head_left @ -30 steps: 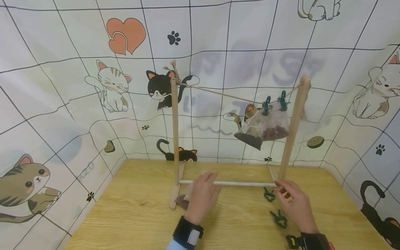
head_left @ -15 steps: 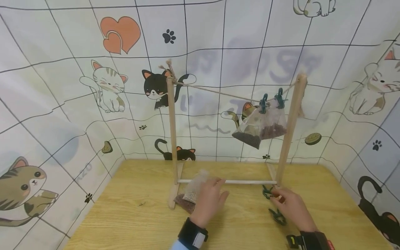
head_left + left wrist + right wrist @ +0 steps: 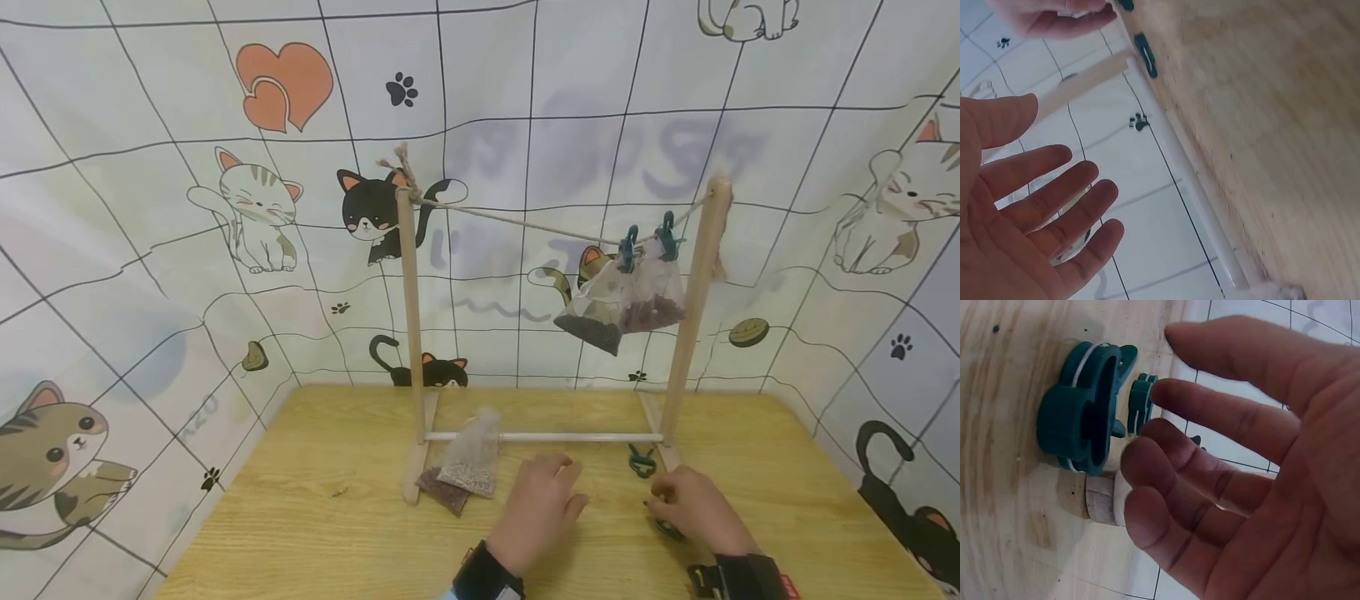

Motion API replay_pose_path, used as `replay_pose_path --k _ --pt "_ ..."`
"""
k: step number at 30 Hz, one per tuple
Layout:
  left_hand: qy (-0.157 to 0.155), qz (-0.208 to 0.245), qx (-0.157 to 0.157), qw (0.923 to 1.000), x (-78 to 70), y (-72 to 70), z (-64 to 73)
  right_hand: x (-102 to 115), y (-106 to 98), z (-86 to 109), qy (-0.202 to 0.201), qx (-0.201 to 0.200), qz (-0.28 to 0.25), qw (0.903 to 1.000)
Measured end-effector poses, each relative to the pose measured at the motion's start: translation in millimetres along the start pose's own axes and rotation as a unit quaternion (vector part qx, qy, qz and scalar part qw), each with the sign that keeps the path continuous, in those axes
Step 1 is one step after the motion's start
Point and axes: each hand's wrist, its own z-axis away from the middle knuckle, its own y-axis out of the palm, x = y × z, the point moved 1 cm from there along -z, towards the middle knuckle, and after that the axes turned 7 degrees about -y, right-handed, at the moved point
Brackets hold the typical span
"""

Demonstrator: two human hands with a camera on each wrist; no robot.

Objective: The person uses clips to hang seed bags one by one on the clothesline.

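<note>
My right hand (image 3: pixel 701 510) is low over a green spring clip (image 3: pixel 667 529), partly covering it in the head view. In the right wrist view this clip (image 3: pixel 1060 425) lies on the table beyond the loosely bent fingertips, with a gap between. A second green clip (image 3: pixel 642 460) lies farther back, by the rack's right foot. My left hand (image 3: pixel 536 510) hovers over the table with spread, relaxed fingers and holds nothing. To its left, a clear bag of pale grains (image 3: pixel 471 471) overlaps a bag of reddish-brown contents (image 3: pixel 448 493).
A wooden rack (image 3: pixel 412 317) with a white crossbar (image 3: pixel 570 437) stands at the back. From its sagging string (image 3: pixel 517 222) hang a bag of dark grains (image 3: pixel 592 331) and a bag of reddish pieces (image 3: pixel 654 312), each by a green clip. A cat-print cloth surrounds the table (image 3: pixel 300 500).
My left hand has drawn away from the two lying bags, right and toward me, uncovering them. My right hand has moved from near the back clip toward the nearer one.
</note>
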Motion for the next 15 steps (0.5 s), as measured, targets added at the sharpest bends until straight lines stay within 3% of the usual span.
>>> replay_pose_path --k 6,15 --pt "0.016 -0.011 0.026 0.9995 -10.5 2.7 2.4 -0.2 5.9 -1.8 -0.001 -0.007 0.027 0.9996" --pt "0.024 -0.025 0.032 0.9989 -14.0 3.4 4.7 0.8 16.3 -8.5 -0.001 -0.007 0.059 0.9982"
